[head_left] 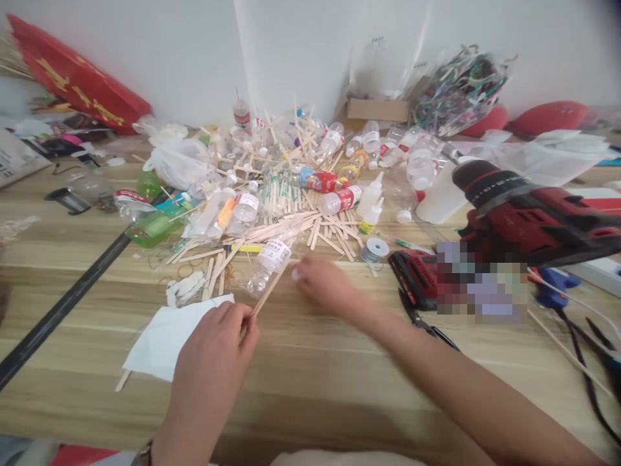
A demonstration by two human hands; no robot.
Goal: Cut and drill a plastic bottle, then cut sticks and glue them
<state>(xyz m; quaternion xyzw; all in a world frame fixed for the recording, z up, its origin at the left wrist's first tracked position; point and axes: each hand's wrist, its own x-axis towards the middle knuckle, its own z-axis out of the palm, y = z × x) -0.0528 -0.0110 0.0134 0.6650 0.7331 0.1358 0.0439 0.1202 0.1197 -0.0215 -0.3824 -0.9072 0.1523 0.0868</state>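
Over the front of the wooden table, my left hand (216,353) pinches the lower end of a flat wooden craft stick (270,288), which slants up and away to the right. A clear plastic bottle (272,255) with a white label lies just behind that stick. Slightly blurred, my right hand (323,279) is closed to the right of the stick. Something small and white shows at its fingertips, too unclear to name. Under and beside my left wrist lies a white sheet (177,336), with a stick end poking out below it.
Behind my hands spreads a heap of craft sticks (334,230) and plastic bottles (342,197). A red and black power drill (538,207) stands at the right, near a ribbon spool (374,249). A dark bar (72,304) crosses the left side.
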